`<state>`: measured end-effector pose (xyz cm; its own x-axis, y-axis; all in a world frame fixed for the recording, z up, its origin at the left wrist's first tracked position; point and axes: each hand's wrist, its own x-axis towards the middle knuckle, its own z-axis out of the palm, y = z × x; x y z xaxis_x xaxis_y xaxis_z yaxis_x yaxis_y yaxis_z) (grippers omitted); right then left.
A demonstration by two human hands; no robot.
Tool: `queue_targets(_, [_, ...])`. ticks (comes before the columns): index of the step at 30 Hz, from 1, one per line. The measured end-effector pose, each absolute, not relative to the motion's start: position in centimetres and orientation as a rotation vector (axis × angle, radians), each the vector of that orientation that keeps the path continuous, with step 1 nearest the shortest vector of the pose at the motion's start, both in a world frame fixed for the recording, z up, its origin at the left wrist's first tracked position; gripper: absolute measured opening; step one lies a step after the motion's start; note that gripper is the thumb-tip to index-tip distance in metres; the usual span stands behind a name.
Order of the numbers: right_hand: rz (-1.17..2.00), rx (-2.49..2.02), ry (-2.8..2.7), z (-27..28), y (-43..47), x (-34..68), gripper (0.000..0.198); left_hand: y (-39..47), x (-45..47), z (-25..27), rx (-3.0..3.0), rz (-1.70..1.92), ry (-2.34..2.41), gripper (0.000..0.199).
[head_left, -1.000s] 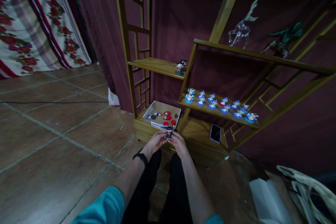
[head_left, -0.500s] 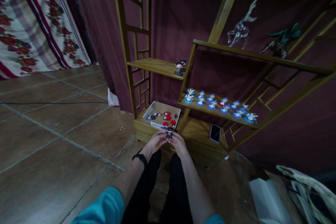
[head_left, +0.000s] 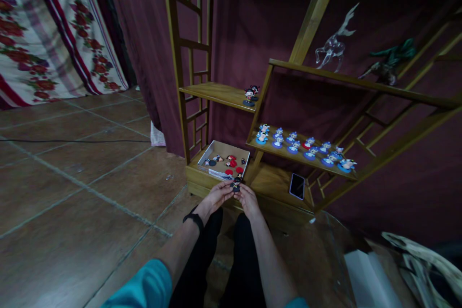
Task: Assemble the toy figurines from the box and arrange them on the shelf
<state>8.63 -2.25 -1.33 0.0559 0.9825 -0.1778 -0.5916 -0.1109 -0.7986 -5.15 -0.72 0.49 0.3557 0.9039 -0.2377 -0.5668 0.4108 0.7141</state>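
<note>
Between my two hands is a small dark figurine (head_left: 236, 183) on a round black base, held upright just in front of the shelf unit. The fingers of my left hand (head_left: 221, 193) grip it from the left. My right hand (head_left: 247, 199) closes on its other side. Right behind it stands an open cardboard box (head_left: 204, 170) with several figurine pieces and round red and black bases in it. Two similar dark figurines (head_left: 249, 96) stand one behind the other at the right end of the upper left shelf (head_left: 212, 91).
Several blue and white figurines (head_left: 294, 146) stand in two rows on the middle shelf. A phone (head_left: 297, 186) lies on the cabinet top. Above are a clear glass deer (head_left: 332, 50) and a green sculpture (head_left: 390, 60). A white box (head_left: 368, 276) sits on the floor at right.
The view has shifted slightly, so the shelves appear a little further right and lower. Both hands still hold the figurine in nearly the same place.
</note>
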Motion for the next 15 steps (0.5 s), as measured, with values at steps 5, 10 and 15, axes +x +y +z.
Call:
queue_targets(5, [1.465, -0.917, -0.583, -1.12, -2.3, 8.5, 0.023, -0.87, -5.13, 0.55, 0.612, 1.035, 0.688, 0.036])
queue_targets(10, [1.464, -0.926, -0.593, -0.98, -2.26, 8.52, 0.02, -0.96, -5.21, 0.68, 0.616, 1.018, 0.683, 0.038])
queue_targets(15, [1.477, -0.925, -0.605, -0.84, -2.37, 8.62, 0.022, -0.94, -5.19, 0.92, 0.569, 1.032, 0.693, 0.035])
